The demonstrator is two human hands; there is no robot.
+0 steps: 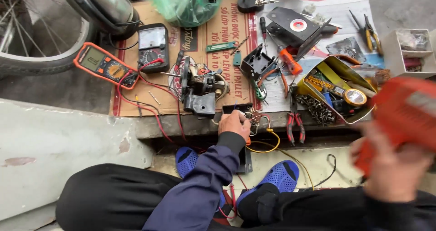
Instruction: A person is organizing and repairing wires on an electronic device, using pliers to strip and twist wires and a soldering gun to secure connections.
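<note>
My left hand [234, 124] grips a small bundle of wired parts [254, 117] at the front edge of the cardboard sheet [222, 36], with a yellow wire [268, 144] looping down from it. My right hand [386, 167] is blurred at the lower right and holds a red-orange plastic casing [406, 110]. Just beyond my left hand lies a black motor assembly [200, 88] with wires.
An orange multimeter [104, 66] and a black analogue meter [153, 46] lie at the left with red leads. A yellow tin [338, 92] of tools, red-handled pliers [295, 124], a screwdriver [290, 61] and a bicycle wheel [41, 36] surround the work. My blue shoes [279, 176] rest below.
</note>
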